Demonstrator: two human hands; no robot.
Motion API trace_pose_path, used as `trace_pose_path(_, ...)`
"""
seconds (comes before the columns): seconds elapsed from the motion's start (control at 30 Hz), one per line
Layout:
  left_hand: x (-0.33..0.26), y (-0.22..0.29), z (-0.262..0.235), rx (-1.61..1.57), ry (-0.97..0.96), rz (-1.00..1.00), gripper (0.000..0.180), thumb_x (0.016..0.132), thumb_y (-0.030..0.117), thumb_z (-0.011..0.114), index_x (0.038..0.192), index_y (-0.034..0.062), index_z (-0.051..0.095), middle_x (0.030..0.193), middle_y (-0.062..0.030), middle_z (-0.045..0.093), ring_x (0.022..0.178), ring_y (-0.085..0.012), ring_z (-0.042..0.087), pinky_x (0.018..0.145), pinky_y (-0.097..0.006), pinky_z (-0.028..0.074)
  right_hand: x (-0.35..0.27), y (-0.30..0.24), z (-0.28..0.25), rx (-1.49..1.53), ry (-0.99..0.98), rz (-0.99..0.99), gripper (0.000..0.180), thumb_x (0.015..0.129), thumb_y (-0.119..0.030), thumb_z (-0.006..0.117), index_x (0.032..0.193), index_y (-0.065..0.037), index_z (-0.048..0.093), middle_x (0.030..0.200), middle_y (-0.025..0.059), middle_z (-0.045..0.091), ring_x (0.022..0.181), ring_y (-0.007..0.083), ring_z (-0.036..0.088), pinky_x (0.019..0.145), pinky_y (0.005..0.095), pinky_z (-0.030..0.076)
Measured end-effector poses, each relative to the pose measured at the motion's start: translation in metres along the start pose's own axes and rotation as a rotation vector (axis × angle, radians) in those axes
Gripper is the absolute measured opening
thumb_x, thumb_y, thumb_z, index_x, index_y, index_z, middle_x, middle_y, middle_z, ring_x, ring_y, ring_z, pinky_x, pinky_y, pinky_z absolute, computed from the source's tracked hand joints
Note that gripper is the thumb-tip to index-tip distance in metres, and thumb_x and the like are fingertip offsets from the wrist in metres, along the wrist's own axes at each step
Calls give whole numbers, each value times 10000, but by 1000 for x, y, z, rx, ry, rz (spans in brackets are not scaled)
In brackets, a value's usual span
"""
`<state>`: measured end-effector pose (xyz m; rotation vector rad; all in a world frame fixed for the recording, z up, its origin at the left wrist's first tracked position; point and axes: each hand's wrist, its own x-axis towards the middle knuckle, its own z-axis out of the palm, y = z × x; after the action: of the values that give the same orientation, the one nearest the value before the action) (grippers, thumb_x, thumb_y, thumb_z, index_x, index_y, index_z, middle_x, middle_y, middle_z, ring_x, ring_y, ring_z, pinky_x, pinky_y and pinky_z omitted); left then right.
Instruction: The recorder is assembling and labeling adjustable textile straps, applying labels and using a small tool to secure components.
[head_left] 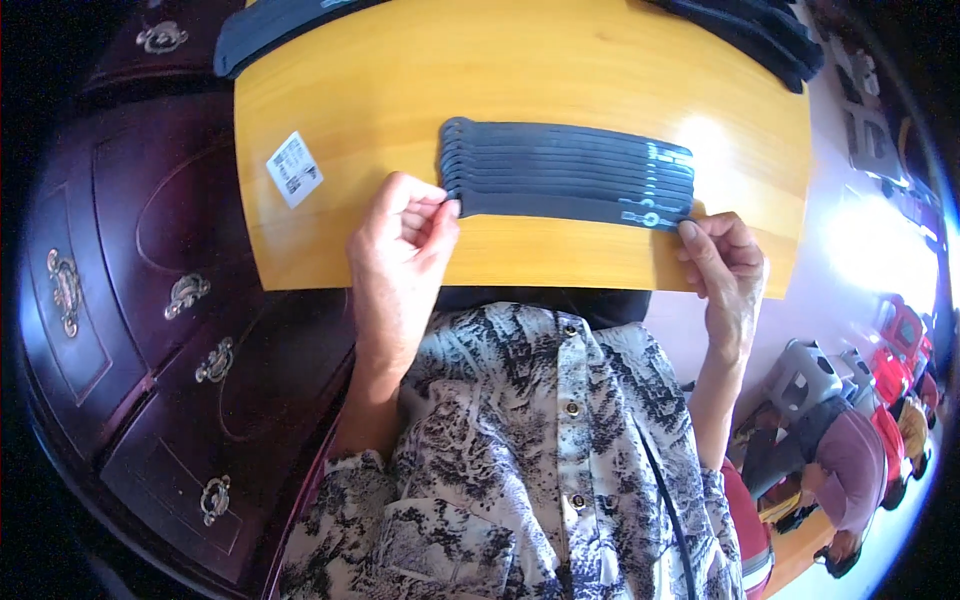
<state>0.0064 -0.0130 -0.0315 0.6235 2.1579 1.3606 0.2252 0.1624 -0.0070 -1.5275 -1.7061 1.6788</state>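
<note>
On the yellow wooden table a row of several long dark grey-blue fabric-like strips (570, 165) lies fanned, each overlapping the other. Their left ends are rounded, and pale printed marks run down near the right ends. My left hand (395, 235) pinches the left end of the nearest strip (540, 205) between thumb and finger. At the other end, my right hand (728, 255) grips the same strip's near right corner, thumb on top. This nearest strip shows more of its width than the others. Exactly what kind of article the strips are, I cannot tell.
A white printed label (295, 170) lies on the table (350, 110) to the left. More dark articles lie at the far left (270, 35) and far right (750, 30) edges. Dark wooden drawers (120, 300) stand at left. Other people (850, 470) and grey plastic stools (803, 373) are at right.
</note>
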Motion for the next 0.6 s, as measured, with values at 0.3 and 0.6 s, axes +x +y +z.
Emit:
trace_pose_path(0.3, -2, -1, -1, -12, -19, -14, 127, 840, -35, 663, 842, 10, 544, 734, 12, 595, 624, -24, 524, 588, -193, 454, 2, 1, 5, -29, 41, -21, 145, 875, -174, 705, 802, -88, 614, 658, -31, 604, 495, 4, 431, 421, 160, 286)
trace_pose_path(0.6, 0, -7, 1, 1, -46, -22, 120, 864, -30, 653, 877, 24, 547, 769, 38, 567, 664, 4, 493, 603, -152, 411, 4, 1, 8, -75, 71, -70, 144, 862, -147, 716, 785, -81, 612, 637, -30, 609, 476, -2, 418, 411, 160, 280)
